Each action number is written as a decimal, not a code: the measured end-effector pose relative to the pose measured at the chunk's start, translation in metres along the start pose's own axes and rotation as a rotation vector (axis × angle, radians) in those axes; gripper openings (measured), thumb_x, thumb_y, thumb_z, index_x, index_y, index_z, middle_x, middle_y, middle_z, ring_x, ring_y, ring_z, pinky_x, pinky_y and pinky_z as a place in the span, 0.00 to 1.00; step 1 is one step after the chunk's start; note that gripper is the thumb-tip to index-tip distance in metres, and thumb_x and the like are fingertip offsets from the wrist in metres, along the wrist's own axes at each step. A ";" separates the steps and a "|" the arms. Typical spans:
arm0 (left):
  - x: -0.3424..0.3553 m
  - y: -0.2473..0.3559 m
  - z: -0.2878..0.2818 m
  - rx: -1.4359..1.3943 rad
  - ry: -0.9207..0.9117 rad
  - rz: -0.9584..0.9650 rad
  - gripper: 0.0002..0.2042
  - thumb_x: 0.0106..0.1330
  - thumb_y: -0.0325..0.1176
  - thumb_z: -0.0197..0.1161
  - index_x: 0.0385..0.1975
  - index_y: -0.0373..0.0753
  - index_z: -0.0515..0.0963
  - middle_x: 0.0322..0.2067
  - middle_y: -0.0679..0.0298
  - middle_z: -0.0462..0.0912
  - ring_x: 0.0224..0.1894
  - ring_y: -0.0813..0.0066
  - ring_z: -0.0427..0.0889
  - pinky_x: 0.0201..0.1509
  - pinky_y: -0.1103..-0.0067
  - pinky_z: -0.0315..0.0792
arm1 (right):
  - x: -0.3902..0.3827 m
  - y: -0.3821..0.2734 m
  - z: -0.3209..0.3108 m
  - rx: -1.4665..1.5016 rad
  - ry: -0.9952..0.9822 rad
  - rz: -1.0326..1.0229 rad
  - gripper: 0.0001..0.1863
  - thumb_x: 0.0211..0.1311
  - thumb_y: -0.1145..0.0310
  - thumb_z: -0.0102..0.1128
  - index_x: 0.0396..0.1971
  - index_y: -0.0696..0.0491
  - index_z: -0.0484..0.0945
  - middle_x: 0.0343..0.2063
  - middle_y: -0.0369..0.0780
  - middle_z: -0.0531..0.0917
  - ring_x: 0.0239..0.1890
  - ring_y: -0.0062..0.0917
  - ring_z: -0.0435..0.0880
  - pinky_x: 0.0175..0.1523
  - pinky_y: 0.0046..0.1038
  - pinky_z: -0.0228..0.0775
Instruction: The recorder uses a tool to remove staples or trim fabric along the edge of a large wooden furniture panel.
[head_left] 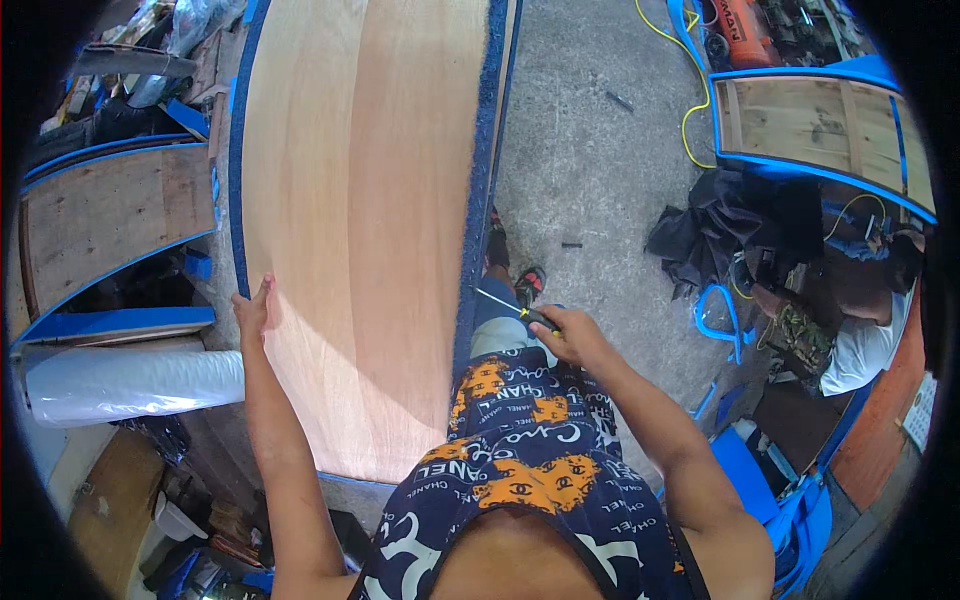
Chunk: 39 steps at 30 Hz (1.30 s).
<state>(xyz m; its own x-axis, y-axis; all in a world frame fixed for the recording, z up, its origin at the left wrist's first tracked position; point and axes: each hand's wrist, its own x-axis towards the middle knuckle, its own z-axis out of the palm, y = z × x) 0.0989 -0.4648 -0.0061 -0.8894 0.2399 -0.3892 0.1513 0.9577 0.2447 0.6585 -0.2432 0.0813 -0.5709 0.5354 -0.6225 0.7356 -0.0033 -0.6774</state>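
A long pale plywood panel (350,200) with dark blue fuzzy edging fills the middle, running away from my body. My left hand (255,305) grips its left edge, thumb over the face. My right hand (565,335) holds a screwdriver (530,318) with a yellow-and-black handle, its thin shaft pointing toward the panel's right edging (468,310); whether the tip touches it is unclear. A foot in a red-and-black shoe (530,285) shows beside that edge.
Blue-edged frames (120,220) and a wrapped plastic roll (130,385) lie left. Right are a yellow hose (686,130), orange tank (738,30), another framed panel (810,125), black fabric (720,220) and blue strips (720,310) on concrete (600,150).
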 end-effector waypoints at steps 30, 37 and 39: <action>0.005 -0.006 0.003 0.023 -0.012 -0.003 0.61 0.41 0.73 0.67 0.60 0.19 0.56 0.60 0.32 0.63 0.65 0.41 0.62 0.69 0.62 0.57 | -0.006 -0.046 -0.026 -0.236 -0.136 0.028 0.23 0.66 0.56 0.52 0.57 0.50 0.74 0.40 0.51 0.83 0.41 0.47 0.83 0.49 0.40 0.75; -0.007 0.009 -0.003 0.042 0.001 -0.021 0.61 0.40 0.74 0.67 0.60 0.20 0.57 0.59 0.33 0.64 0.64 0.41 0.63 0.69 0.62 0.57 | -0.005 -0.065 -0.028 -0.353 -0.135 0.026 0.21 0.66 0.55 0.52 0.53 0.50 0.76 0.35 0.50 0.84 0.37 0.48 0.83 0.45 0.43 0.76; -0.012 0.013 -0.005 0.050 0.004 -0.033 0.61 0.39 0.74 0.67 0.60 0.20 0.57 0.59 0.33 0.64 0.64 0.41 0.63 0.69 0.62 0.57 | 0.001 -0.076 -0.035 -0.430 -0.153 0.046 0.20 0.67 0.55 0.51 0.51 0.51 0.77 0.33 0.49 0.85 0.36 0.48 0.83 0.44 0.44 0.76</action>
<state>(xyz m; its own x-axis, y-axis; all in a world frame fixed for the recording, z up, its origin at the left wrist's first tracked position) 0.1100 -0.4556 0.0060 -0.8961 0.2074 -0.3923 0.1431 0.9719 0.1869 0.6148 -0.2133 0.1456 -0.5574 0.4123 -0.7206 0.8277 0.3441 -0.4433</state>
